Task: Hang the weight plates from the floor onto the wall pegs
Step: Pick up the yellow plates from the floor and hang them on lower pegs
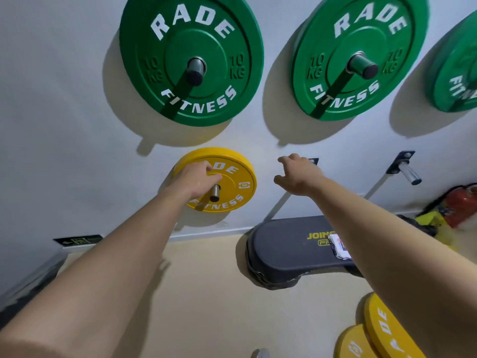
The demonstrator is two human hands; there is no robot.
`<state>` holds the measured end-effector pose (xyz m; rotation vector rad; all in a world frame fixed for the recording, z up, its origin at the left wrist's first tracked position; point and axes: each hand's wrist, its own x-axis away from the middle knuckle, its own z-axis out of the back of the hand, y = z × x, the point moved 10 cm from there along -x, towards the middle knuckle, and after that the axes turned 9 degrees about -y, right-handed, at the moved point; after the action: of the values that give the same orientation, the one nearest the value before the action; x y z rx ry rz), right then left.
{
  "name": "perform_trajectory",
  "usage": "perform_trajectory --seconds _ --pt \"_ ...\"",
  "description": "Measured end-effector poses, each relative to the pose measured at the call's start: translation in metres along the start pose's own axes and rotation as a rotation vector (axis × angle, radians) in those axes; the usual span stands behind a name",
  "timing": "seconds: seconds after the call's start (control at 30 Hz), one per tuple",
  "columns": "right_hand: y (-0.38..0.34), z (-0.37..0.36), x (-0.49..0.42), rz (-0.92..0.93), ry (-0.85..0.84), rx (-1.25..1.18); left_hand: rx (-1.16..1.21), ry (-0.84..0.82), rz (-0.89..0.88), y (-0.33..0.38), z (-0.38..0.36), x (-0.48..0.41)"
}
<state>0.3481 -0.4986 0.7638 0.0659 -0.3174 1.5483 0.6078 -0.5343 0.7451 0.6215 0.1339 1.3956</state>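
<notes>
Left hand (197,180): fingers rest on the hung yellow plate (233,177); we should seat it fully back on its peg (214,193).
Right hand (299,174): spread, holding nothing, beside the left.
Floor plates (387,329): below our right hand.

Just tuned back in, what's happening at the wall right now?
A person's left hand rests on a yellow plate already seated on a low wall peg. The right hand hovers open and empty by the next peg's bracket. Two more yellow plates wait on the floor; another low peg is bare.
</notes>
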Motion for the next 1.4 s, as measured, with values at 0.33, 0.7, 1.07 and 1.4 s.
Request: perform_trajectory --seconds 0.33,0.7,1.07,1.4 --pt "0.096 0.049 0.108 -0.088 0.069 0.029 -0.017 -0.013 -0.158 0.144 -0.017 0.065" --pt "0.303 0.041 0.201 -0.150 0.080 -0.003 -0.103 -0.125 -0.221 0.343 -0.171 0.090" --pt "0.571 -0.046 0.314 -0.283 -0.073 -0.134 -0.228 -0.331 -0.248 0.531 -0.406 0.130" --pt "0.663 -0.165 0.354 -0.398 -0.221 -0.252 -0.259 -0.513 -0.286 0.558 -0.544 0.128"
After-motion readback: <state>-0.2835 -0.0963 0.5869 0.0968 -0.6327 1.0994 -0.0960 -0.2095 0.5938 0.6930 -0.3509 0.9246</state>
